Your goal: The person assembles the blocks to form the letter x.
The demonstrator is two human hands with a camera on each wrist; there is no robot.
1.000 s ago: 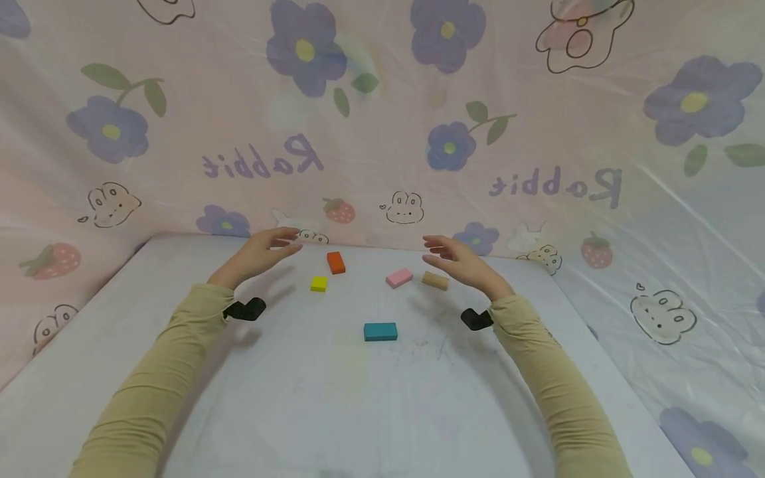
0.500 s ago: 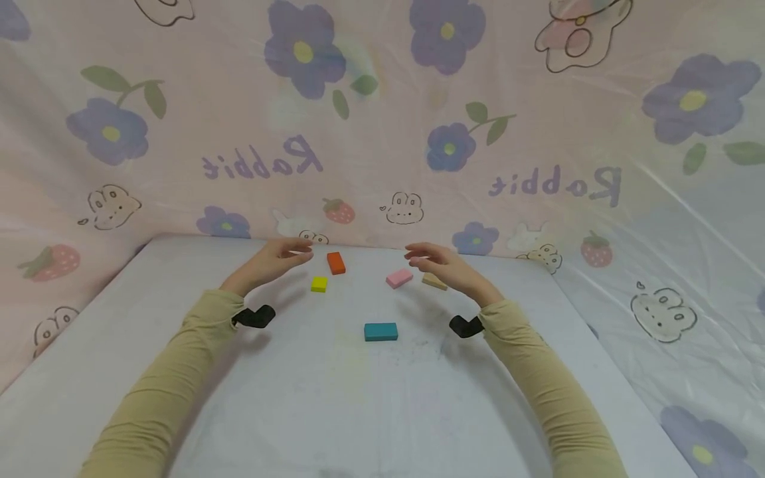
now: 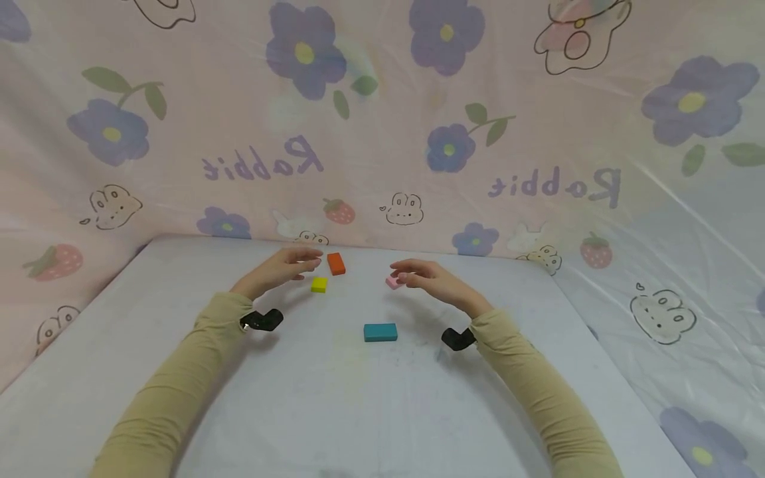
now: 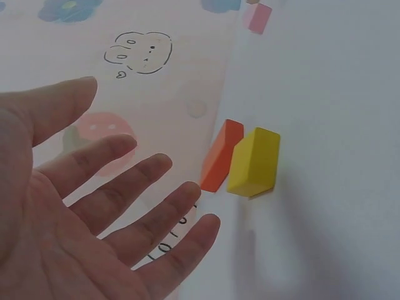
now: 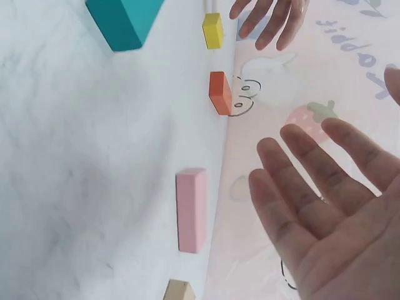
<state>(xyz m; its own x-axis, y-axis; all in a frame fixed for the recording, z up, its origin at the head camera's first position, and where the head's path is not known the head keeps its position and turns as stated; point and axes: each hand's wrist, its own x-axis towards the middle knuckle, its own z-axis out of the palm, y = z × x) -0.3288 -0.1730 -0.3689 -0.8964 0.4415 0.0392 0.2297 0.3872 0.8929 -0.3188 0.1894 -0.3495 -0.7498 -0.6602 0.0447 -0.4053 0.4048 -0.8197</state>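
Observation:
My left hand (image 3: 279, 268) hovers over the back left of the table, fingers spread and holding nothing. Nearest to it are a yellow block (image 3: 319, 285) and an orange-red block (image 3: 337, 263), both lying on the white surface. On the other side my right hand (image 3: 435, 279) is above a pink block (image 3: 393, 283), partly covering it in the head view; the right wrist view shows its fingers extended and apart from the pink block (image 5: 191, 210). A wooden block (image 5: 179, 290) shows at that view's lower edge, hidden by the hand in the head view.
Nearer the front, a teal block (image 3: 380, 332) lies alone mid-table. A patterned curtain (image 3: 370, 133) with flowers and rabbits rises along the table's back edge and sides. Each wrist carries a black camera mount (image 3: 263, 320).
Both hands have moved inward and lower, toward each other. The right hand now covers the wooden block and part of the pink one in the head view. The blocks have stayed put.

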